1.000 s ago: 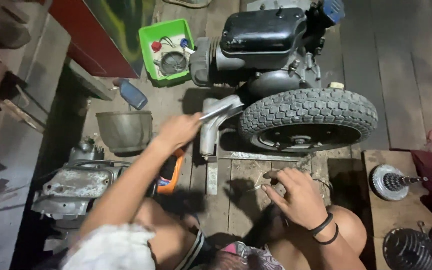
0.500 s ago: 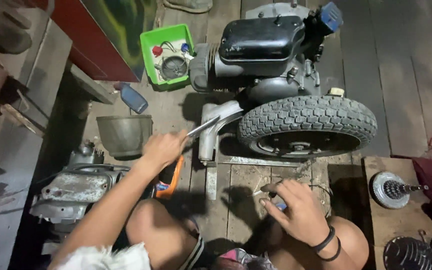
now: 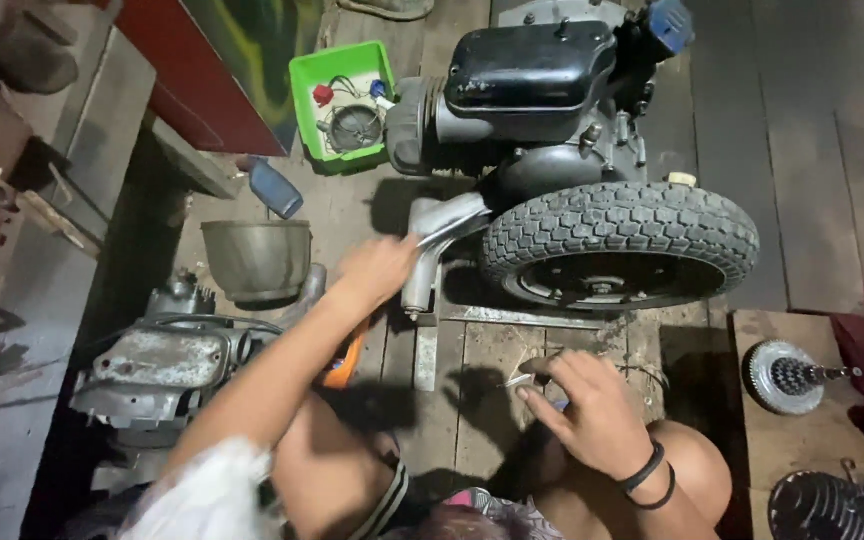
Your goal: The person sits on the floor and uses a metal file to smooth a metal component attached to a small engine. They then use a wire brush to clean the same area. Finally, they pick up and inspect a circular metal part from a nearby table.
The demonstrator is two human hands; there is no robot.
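Note:
My left hand (image 3: 377,268) reaches forward and grips a thin metal tool whose tip points at the grey exhaust pipe (image 3: 432,250) of a small engine (image 3: 532,90). The engine stands on a wooden floor beside a knobbly black tyre (image 3: 617,232). My right hand (image 3: 582,405), with black bands on the wrist, hovers low over the planks in front of the tyre, fingers curled on a small metal part I cannot identify.
A green tray (image 3: 337,65) of small parts stands at the back. A metal bowl (image 3: 255,258), a blue bottle (image 3: 275,187) and another engine block (image 3: 157,365) lie left. A clutch-like gear (image 3: 787,377) sits right on a wooden board.
My left hand has shifted a little along the exhaust pipe with its tool. My right hand has moved slightly over the planks near the tyre.

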